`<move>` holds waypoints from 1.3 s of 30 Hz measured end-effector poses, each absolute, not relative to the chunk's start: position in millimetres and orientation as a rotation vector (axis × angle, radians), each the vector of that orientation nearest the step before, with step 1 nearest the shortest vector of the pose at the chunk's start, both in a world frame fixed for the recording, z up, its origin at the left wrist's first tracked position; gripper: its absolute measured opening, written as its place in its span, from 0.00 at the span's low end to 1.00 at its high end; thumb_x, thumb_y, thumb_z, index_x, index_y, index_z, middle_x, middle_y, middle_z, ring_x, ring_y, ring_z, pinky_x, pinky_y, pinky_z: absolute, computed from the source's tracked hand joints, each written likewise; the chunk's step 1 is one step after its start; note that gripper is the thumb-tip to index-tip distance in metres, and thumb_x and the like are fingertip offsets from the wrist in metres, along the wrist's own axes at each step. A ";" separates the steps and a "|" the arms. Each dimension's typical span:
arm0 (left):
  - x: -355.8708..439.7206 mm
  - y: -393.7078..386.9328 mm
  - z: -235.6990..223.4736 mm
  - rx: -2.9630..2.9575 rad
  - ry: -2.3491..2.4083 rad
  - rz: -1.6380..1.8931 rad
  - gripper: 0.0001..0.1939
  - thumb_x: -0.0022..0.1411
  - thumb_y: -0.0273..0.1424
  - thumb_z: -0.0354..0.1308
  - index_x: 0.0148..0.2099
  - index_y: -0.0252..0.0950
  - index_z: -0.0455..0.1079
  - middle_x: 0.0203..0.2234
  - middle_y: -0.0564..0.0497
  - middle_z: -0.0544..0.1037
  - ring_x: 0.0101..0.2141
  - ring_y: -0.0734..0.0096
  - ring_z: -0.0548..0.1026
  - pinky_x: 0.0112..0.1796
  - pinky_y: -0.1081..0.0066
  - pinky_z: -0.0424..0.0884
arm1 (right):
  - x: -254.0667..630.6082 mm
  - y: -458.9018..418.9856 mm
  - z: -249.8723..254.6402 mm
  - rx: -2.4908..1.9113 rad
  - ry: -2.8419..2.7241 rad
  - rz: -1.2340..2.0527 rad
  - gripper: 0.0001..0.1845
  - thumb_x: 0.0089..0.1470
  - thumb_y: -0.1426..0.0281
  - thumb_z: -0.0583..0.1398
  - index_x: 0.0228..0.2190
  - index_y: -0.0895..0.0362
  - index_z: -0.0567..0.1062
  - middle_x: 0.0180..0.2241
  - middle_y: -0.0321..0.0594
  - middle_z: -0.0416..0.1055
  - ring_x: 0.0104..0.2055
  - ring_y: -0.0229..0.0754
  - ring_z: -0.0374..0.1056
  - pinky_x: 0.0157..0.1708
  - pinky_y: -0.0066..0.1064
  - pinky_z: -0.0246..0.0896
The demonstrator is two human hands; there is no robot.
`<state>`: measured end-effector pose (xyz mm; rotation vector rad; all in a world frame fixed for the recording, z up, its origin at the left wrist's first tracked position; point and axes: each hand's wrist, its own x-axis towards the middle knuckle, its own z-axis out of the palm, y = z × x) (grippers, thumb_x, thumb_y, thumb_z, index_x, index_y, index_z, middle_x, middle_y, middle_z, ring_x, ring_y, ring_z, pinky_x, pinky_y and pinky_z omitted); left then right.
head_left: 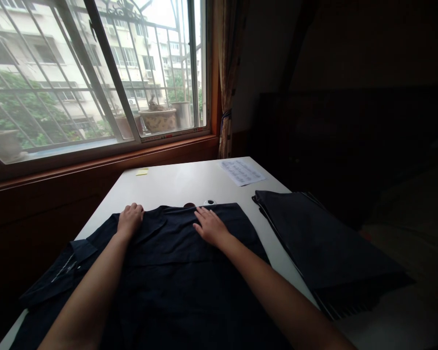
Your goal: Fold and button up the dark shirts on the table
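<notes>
A dark navy shirt lies spread across the white table in front of me. On its left part, a folded flap shows a small light button and a pale line of trim or stitching. My left hand rests at the shirt's far edge, its fingers curled over the cloth there. Flat on the fabric to the right lies my right hand, fingers stretched out near that same edge. Just past the shirt, a small white round object and a dark brown round object are partly covered.
A stack of folded dark garments lies at the table's right side. Printed paper and a yellow sticky note lie on the far part of the white table. Behind stand a barred window and a tied curtain.
</notes>
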<state>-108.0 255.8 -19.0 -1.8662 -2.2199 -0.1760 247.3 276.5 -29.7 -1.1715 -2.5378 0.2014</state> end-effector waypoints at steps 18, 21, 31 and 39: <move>-101.6 221.0 -40.3 -2.058 -2.334 -0.179 0.30 0.72 0.45 0.38 0.72 0.41 0.51 0.70 0.44 0.51 0.69 0.51 0.48 0.62 0.43 0.51 | 304.6 290.4 -48.4 -1.449 -2.535 0.191 0.40 0.65 0.48 0.44 0.68 0.59 0.53 0.71 0.45 0.43 0.73 0.47 0.38 0.70 0.46 0.31; -107.1 207.0 -36.8 -2.048 -2.307 -0.233 0.28 0.73 0.42 0.38 0.71 0.41 0.54 0.70 0.45 0.51 0.69 0.53 0.49 0.63 0.47 0.53 | 339.5 294.3 -51.0 -1.498 -2.528 0.134 0.39 0.65 0.49 0.44 0.68 0.59 0.53 0.71 0.44 0.44 0.73 0.47 0.39 0.70 0.46 0.33; 14.8 153.7 -41.1 -2.348 -1.910 -0.285 0.29 0.73 0.46 0.42 0.70 0.42 0.55 0.70 0.47 0.52 0.69 0.51 0.48 0.64 0.46 0.53 | 372.5 294.3 -53.1 -1.469 -2.568 0.055 0.36 0.66 0.52 0.45 0.67 0.58 0.54 0.71 0.43 0.44 0.72 0.45 0.40 0.69 0.44 0.36; 147.6 102.9 -45.8 -2.679 -1.592 -0.424 0.33 0.71 0.50 0.42 0.72 0.43 0.50 0.70 0.45 0.51 0.69 0.53 0.47 0.66 0.46 0.50 | 385.3 291.3 -56.9 -1.485 -2.532 0.052 0.35 0.66 0.53 0.45 0.67 0.57 0.55 0.70 0.44 0.45 0.72 0.46 0.42 0.69 0.44 0.36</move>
